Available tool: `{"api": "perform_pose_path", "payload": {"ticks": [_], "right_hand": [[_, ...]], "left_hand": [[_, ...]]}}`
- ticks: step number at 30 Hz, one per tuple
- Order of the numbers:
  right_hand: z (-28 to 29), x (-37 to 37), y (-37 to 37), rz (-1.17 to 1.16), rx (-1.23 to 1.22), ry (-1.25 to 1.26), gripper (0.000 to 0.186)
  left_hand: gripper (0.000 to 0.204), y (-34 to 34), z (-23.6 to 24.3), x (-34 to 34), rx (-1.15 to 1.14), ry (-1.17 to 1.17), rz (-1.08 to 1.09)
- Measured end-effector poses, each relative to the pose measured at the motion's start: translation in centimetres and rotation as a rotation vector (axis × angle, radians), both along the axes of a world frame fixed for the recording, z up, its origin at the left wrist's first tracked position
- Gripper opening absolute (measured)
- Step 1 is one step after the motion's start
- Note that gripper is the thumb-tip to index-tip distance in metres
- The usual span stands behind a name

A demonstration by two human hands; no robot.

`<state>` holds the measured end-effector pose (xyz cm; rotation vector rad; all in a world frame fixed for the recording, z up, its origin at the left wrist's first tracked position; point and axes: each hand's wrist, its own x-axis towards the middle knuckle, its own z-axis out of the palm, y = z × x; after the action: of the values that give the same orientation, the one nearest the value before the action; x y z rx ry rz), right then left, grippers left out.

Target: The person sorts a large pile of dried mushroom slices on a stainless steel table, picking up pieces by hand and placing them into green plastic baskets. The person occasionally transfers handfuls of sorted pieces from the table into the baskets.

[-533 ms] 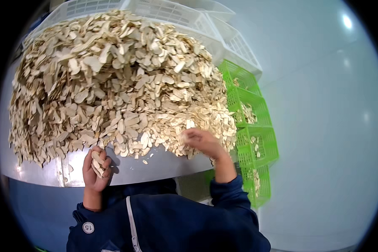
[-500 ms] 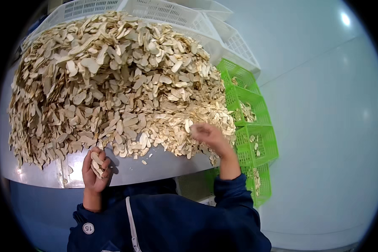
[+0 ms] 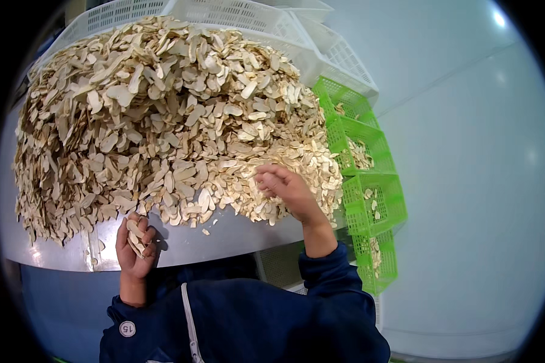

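A large heap of dried pale-tan slices (image 3: 157, 139), which look like dried root, covers most of the metal table (image 3: 181, 247). My left hand (image 3: 131, 260), palm up at the table's front edge, has its fingers wrapped round several long slices (image 3: 135, 241). Over the lighter, smaller slices at the right front of the heap, my right hand (image 3: 284, 190) is closed with its fingers curled toward the thumb. Whether a slice is between those fingertips I cannot make out.
Green plastic baskets (image 3: 383, 196) stand in a row along the table's right side, each with some slices inside. White slatted crates (image 3: 236, 17) line the back of the heap. A few crumbs (image 3: 206, 232) lie near the front edge, and a pale crate (image 3: 278, 266) stands below it.
My right hand has moved left and slightly up over the heap, away from the green baskets. The left hand keeps its slices in nearly the same place.
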<state>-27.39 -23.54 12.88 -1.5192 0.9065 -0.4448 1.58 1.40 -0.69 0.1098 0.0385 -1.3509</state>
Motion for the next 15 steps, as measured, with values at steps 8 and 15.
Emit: {"api": "perform_pose_path", "payload": {"ticks": [8, 15], "right_hand": [[-1.2, 7.9, 4.7, 0.295, -0.656, 0.197, 0.019], [-4.9, 17.8, 8.7, 0.541, -1.182, 0.109, 0.022]], "left_hand": [[0.033, 4.6, -1.0, 0.6, 0.009, 0.027, 0.076], [0.035, 4.3, -1.0, 0.6, -0.093, 0.053, 0.043]]}}
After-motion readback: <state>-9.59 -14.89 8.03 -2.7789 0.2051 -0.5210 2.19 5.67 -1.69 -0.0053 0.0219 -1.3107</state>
